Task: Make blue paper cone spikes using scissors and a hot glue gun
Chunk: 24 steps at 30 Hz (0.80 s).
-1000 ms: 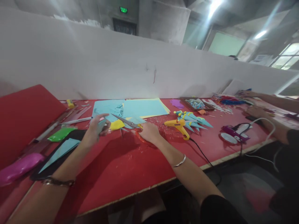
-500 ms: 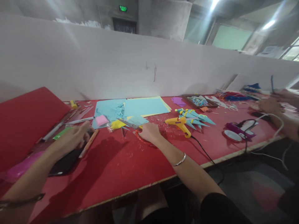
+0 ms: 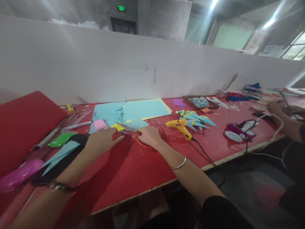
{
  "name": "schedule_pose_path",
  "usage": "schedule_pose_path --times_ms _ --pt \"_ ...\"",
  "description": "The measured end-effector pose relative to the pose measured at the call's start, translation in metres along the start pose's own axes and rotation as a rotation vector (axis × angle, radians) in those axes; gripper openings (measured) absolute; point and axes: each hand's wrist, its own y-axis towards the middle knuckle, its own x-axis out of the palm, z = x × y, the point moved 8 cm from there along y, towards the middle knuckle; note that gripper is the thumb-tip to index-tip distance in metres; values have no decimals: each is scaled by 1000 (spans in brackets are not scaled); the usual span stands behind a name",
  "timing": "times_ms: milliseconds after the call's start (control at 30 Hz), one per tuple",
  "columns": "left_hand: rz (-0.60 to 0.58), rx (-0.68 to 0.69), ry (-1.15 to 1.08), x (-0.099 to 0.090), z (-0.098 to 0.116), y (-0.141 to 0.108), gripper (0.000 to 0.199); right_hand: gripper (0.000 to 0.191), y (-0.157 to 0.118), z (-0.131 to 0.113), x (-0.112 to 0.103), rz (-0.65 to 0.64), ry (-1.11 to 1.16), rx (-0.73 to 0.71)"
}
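My right hand [image 3: 149,136] is closed on the red-orange handle of a pair of scissors [image 3: 130,128], whose blades point left over a yellow piece [image 3: 117,127]. My left hand [image 3: 105,139] is just left of the scissors, beside the yellow piece, with its thumb and fingers apart and nothing visible between them. Folded blue paper pieces [image 3: 62,155] lie on a black object by my left forearm. Blue paper sheets [image 3: 145,109] are spread behind my hands, with cut blue scraps on the left one.
A yellow glue gun [image 3: 180,128] lies right of my right hand, beside blue cones with yellow trim [image 3: 196,119]. Further right are a purple device [image 3: 243,133] with cords and another person's hands [image 3: 277,109]. Green [image 3: 62,139] and pink [image 3: 22,173] packets lie left.
My left hand has moved right, from above the black object toward the scissors. The folded blue pieces on the black object now show. My right hand still holds the scissors.
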Motion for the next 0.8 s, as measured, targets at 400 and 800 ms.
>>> schedule_pose_path --times_ms 400,800 --pt "-107 25 -100 25 -13 40 12 67 7 7 -5 51 145 62" --pt "-54 -63 -247 27 -75 110 55 59 5 12 -18 149 343 102"
